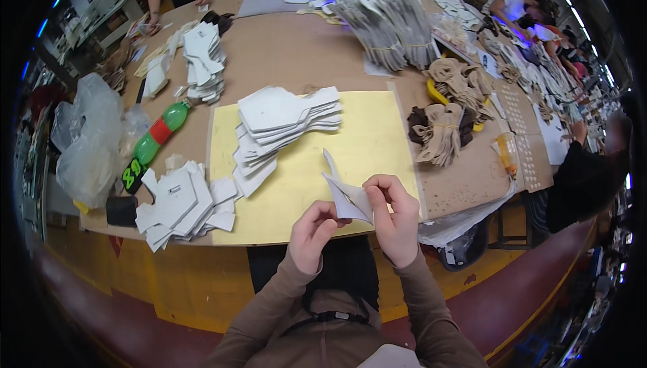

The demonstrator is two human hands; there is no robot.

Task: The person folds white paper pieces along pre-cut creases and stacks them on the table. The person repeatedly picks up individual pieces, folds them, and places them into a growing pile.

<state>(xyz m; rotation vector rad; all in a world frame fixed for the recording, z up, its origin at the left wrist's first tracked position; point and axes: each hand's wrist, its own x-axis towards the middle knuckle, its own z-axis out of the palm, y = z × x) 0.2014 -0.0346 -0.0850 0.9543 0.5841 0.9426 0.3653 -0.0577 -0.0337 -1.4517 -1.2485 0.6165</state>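
Note:
Close to the table's front edge, a folded white cut-out piece (pixel 349 197) is held up between my hands, with a narrow strip pointing away from me. My right hand (pixel 396 218) pinches its right edge between thumb and fingers. Curled fingers of my left hand (pixel 313 234) grip its lower left corner. Beneath lies a yellow sheet (pixel 364 125) taped to the table. On its far left part a fanned stack of white cut pieces (pixel 283 113) is spread. Another stack of similar pieces (pixel 180 199) sits left of my left hand.
Left stand a green bottle (pixel 162 131), clear plastic bags (pixel 91 142) and a further white stack (pixel 203 58). Grey bundles (pixel 387 27), tan tied bundles (pixel 441 132) and an orange-yellow bottle (pixel 507 152) lie right. Other people work across the table and at right.

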